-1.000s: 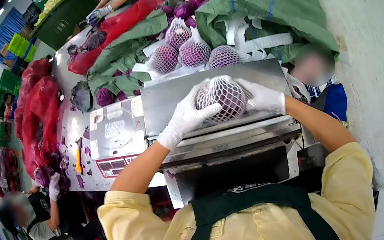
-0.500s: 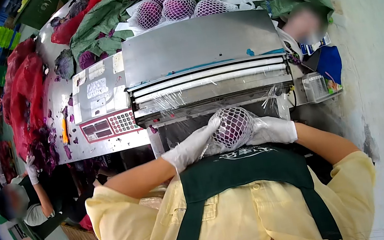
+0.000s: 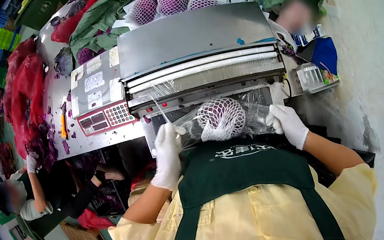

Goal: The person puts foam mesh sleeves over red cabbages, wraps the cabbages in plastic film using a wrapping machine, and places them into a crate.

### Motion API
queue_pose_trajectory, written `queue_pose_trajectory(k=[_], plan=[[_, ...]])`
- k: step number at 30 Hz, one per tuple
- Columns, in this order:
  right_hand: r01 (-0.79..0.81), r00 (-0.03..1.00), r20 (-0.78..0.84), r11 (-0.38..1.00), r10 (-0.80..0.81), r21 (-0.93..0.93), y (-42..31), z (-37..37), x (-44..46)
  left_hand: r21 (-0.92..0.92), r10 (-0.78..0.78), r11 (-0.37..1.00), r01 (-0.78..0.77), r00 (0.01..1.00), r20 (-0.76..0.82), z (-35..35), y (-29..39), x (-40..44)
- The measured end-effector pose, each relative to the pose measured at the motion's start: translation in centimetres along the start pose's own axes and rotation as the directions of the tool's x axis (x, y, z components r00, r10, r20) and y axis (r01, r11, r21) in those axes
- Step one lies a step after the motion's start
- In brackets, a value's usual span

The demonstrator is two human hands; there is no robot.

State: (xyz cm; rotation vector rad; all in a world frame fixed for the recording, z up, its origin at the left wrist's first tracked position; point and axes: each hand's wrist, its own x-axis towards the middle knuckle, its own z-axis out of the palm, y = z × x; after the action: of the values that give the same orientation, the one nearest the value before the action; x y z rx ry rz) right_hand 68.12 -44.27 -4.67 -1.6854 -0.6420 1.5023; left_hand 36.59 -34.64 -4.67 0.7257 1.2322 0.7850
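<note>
Left hand (image 3: pixel 166 156): grip closed to a pinch, thumb against fingers, holding one end of the clear film (image 3: pixel 256 114). Right hand (image 3: pixel 289 125): same, fingers curled in on the opposite end. Film is pulled out sideways between the two. Netted purple cabbage (image 3: pixel 221 114) sits mid-film, between the hands, at the near side of the wrapping machine (image 3: pixel 194 39), gathered net end toward the apron (image 3: pixel 244 167). Neither grip is on the cabbage. Scale (image 3: pixel 99 102) left of machine on the table (image 3: pixel 100 142); more netted cabbages (image 3: pixel 172 3) beyond the far edge.
</note>
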Motion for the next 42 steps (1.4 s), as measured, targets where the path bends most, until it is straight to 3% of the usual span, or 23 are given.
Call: queue_pose_trajectory(k=[3, 5, 7, 9, 10, 11, 13, 14, 17, 19, 22, 24, 25, 26, 28, 31, 33, 35, 37, 39, 40, 41, 42], plan=[[-0.332, 0.942, 0.042, 0.942, 0.334, -0.043, 2.5, -2.2, -0.4, -0.178, -0.329, 0.939, 0.294, 0.92, -0.212, 0.6, -1.9, -2.4], [-0.446, 0.882, 0.143, 0.893, 0.449, -0.049, 8.1, -3.4, 0.8, 0.123, -0.515, 0.855, 0.504, 0.853, 0.086, -5.9, -8.3, -2.1], [-0.467, 0.848, 0.161, 0.856, 0.504, -0.221, 11.0, -2.2, 3.1, 0.059, -0.504, 0.86, 0.506, 0.862, -0.053, -2.3, -11.5, -1.7], [0.385, 0.825, 0.562, 0.673, 0.055, -0.631, 14.8, 0.0, 5.8, 0.258, -0.425, 0.886, 0.386, 0.898, 0.113, -1.3, -14.8, 0.4], [-0.119, 0.812, 0.346, 0.713, 0.47, -0.691, 10.2, 3.8, 5.0, 0.377, -0.334, 0.897, 0.23, 0.911, 0.24, -0.9, -17.1, 1.8], [-0.103, 0.813, 0.355, 0.715, 0.461, -0.691, 11.6, 4.1, 5.2, 0.414, -0.244, 0.907, 0.082, 0.902, 0.357, -0.1, -19.2, 2.4], [0.657, 0.632, 0.771, 0.576, -0.07, -0.486, 15.2, 5.5, 6.6, 0.275, -0.135, 0.961, 0.009, 0.887, 0.443, 1.3, -19.6, 2.2], [0.785, 0.559, 0.79, 0.466, -0.251, -0.408, 15.1, 5.6, 5.9, 0.097, -0.143, 0.989, 0.111, 0.884, 0.445, 1.8, -18.6, 1.6], [0.519, 0.839, 0.53, 0.114, 0.122, -0.847, 4.7, 8.1, 1.1, -0.394, -0.171, 0.794, 0.463, 0.792, 0.586, 1.5, -15.3, -0.6], [0.696, 0.694, 0.603, 0.154, -0.394, -0.701, 2.6, 8.7, 0.1, -0.425, -0.129, 0.679, 0.598, 0.667, 0.733, 1.0, -13.9, -1.8], [0.905, 0.221, 0.524, -0.027, -0.822, -0.424, -2.5, 11.9, -1.0, -0.288, -0.155, 0.65, 0.704, 0.493, 0.856, 0.0, -13.4, -2.9], [0.78, 0.45, 0.591, 0.617, -0.67, 0.105, -4.9, 15.6, -2.8, -0.183, -0.239, 0.697, 0.693, 0.465, 0.852, -1.2, -11.9, -2.7], [0.31, 0.502, 0.716, 0.874, -0.486, 0.375, -5.7, 17.1, -3.5, -0.123, -0.251, 0.836, 0.534, 0.572, 0.781, -2.2, -10.5, -3.2], [0.134, 0.373, 0.893, 0.967, -0.253, 0.218, -7.0, 17.6, -3.0, -0.037, -0.23, 0.934, 0.357, 0.674, 0.702, -2.7, -7.6, -4.5], [-0.017, 0.309, 0.923, 0.969, -0.23, 0.247, -6.4, 19.7, -1.5, 0.209, -0.104, 0.978, -0.024, 0.808, 0.58, -3.9, -1.6, -5.5], [-0.256, 0.236, 0.944, 0.922, -0.233, 0.291, -6.5, 21.2, 0.6, 0.031, 0.282, 0.955, -0.296, 0.933, 0.223, -6.7, 2.8, 0.3], [-0.323, 0.203, 0.945, 0.893, -0.258, 0.313, -6.8, 21.9, 1.9, 0.147, 0.421, 0.82, -0.553, 0.758, 0.499, -4.6, 8.1, -1.3], [-0.368, 0.302, 0.893, 0.823, -0.334, 0.432, -2.1, 23.1, 5.0, 0.203, 0.452, 0.368, -0.907, 0.366, 0.813, -3.8, 10.5, -1.9], [-0.359, 0.658, 0.651, 0.603, -0.378, 0.713, 8.9, 26.1, 11.0, 0.063, 0.364, 0.363, -0.93, 0.204, 0.909, -3.0, 11.4, -0.2], [0.023, 0.874, 0.29, 0.629, -0.39, 0.777, 7.2, 26.0, 9.6, -0.011, 0.279, 0.605, -0.796, 0.199, 0.94, -1.0, 11.5, 0.6], [0.465, 0.668, 0.397, 0.769, -0.63, 0.438, 2.4, 20.6, 5.8, -0.073, 0.31, 0.682, -0.727, 0.199, 0.93, 0.0, 11.4, 0.3], [0.815, 0.461, 0.598, 0.58, -0.656, 0.008, -1.9, 14.4, 1.9, -0.125, 0.332, 0.753, -0.646, 0.209, 0.92, 0.8, 10.8, 0.2], [0.384, 0.736, 0.454, 0.862, -0.502, 0.331, -1.9, 12.6, 1.3, -0.059, 0.262, 0.84, -0.539, 0.307, 0.915, 1.5, 9.6, 1.2]])
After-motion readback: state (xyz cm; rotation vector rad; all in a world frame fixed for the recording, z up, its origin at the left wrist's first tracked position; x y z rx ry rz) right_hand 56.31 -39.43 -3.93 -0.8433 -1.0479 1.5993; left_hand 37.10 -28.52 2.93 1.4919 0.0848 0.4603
